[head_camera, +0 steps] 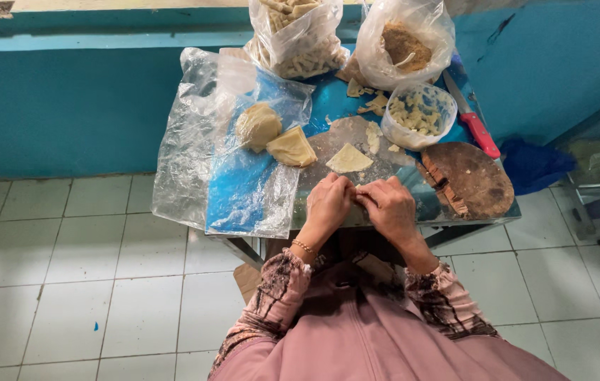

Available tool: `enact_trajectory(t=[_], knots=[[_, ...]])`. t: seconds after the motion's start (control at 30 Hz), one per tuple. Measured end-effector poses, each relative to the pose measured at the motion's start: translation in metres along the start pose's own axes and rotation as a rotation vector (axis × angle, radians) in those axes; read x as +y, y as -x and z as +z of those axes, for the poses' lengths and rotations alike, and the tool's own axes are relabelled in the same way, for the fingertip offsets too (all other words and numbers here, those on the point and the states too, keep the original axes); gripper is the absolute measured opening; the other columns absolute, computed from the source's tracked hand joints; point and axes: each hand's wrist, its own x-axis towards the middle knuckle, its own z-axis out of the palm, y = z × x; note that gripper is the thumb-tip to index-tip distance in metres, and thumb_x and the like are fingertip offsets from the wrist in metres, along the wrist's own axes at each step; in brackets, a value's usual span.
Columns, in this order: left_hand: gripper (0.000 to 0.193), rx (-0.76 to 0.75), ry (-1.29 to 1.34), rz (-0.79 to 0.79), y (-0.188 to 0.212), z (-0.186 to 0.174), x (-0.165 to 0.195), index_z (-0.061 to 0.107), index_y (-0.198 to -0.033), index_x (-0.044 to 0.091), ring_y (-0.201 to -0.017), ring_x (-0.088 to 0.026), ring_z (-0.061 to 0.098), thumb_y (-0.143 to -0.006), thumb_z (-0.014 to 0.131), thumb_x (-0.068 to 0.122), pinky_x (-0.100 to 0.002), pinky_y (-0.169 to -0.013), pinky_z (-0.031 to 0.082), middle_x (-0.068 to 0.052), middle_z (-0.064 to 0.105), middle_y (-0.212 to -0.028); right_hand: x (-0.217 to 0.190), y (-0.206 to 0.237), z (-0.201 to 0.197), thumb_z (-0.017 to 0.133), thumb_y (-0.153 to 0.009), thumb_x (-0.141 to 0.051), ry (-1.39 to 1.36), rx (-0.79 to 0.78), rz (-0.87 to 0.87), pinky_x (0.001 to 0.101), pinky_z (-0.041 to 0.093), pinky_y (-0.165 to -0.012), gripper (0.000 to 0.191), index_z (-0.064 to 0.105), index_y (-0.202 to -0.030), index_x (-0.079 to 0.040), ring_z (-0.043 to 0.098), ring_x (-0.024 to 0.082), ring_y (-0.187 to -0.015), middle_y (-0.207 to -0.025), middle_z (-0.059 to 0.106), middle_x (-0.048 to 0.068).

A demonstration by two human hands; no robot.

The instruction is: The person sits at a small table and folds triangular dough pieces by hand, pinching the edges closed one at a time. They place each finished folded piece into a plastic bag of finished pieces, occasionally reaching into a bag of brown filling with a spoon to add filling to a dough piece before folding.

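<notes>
- At the near edge of the small table [328, 152], my left hand [326, 204] and my right hand [390, 208] meet, fingertips touching each other.
- My fingers are drawn together and pinch a small pale piece of dough [358, 188] between the two hands; it is mostly hidden, so I take it for dough only by its colour.
- Just beyond my knuckles a flat triangular wrapper [348, 159] lies on the table's worn metal patch, apart from my hands.
- To its left, a folded dough wedge [291, 147] and a rounded dough lump [257, 125] sit side by side on a clear plastic sheet [194, 162] that hangs over the table's left edge.
- Near my right hand stands a round wooden chopping block [470, 180], dark and worn, at the table's right corner.
- Behind the block, a knife with a red handle [475, 127] lies along the right edge, blade pointing away from me.
- Beside the knife, an open bag of pale cut pieces [418, 114] rests on the blue tabletop.
- At the far side stand two taller bags: one holds light rolled strips [298, 42], the other brown crumbly filling [404, 44].
- A thin bracelet [304, 247] circles my left wrist, above a patterned sleeve.
- White floor tiles [67, 282] spread below.
</notes>
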Motion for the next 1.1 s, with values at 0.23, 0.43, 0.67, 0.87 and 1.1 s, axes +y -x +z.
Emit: enact_trajectory(t=[0.23,0.43,0.67,0.87,1.1], knots=[[0.005,0.064,0.018,0.188,0.011,-0.004,0.002,0.068,-0.087,0.013,-0.086,-0.033,0.066,-0.089,0.069,0.017,-0.043,-0.073,0.053,-0.008,0.064,-0.089,0.010,-0.003,0.005,0.075,-0.091,-0.016,0.065,-0.052,0.010,0.0384,0.049,-0.079,0.007,0.076,-0.098,-0.015,0.063,0.024,-0.094,-0.096,0.068,0.000],[0.009,0.004,-0.011,0.076,-0.002,-0.004,0.003,0.069,-0.081,0.012,-0.088,-0.034,0.065,-0.089,0.068,0.015,-0.045,-0.073,0.053,-0.011,0.063,-0.088,0.000,0.013,0.003,0.076,-0.087,-0.020,0.163,0.018,-0.100,0.0382,0.042,-0.080,0.015,0.074,-0.102,-0.018,0.063,0.019,-0.096,-0.101,0.072,-0.005],[0.005,0.027,0.031,0.197,0.001,-0.006,-0.001,0.066,-0.093,0.009,-0.093,-0.035,0.064,-0.091,0.068,0.014,-0.045,-0.077,0.053,-0.011,0.063,-0.097,0.016,-0.006,0.008,0.075,-0.086,-0.017,0.173,-0.030,-0.042,0.0378,0.044,-0.084,0.014,0.075,-0.099,-0.022,0.062,0.021,-0.100,-0.104,0.070,-0.006],[0.010,0.053,0.041,0.198,-0.007,0.003,-0.008,0.065,-0.092,0.008,-0.092,-0.036,0.063,-0.085,0.071,0.013,-0.046,-0.078,0.053,-0.014,0.061,-0.098,0.004,0.008,0.005,0.071,-0.091,-0.021,0.312,0.000,-0.151,0.0405,0.044,-0.088,0.034,0.071,-0.124,-0.012,0.062,0.020,-0.104,-0.112,0.070,-0.002],[0.013,0.091,0.053,0.022,-0.014,0.011,-0.003,0.063,-0.093,0.006,-0.088,-0.040,0.064,-0.100,0.064,0.016,-0.049,-0.076,0.052,-0.016,0.062,-0.097,0.023,-0.033,-0.003,0.072,-0.089,-0.024,0.157,-0.181,-0.095,0.0406,0.045,-0.085,0.024,0.075,-0.112,-0.020,0.066,0.024,-0.094,-0.096,0.072,-0.001]])
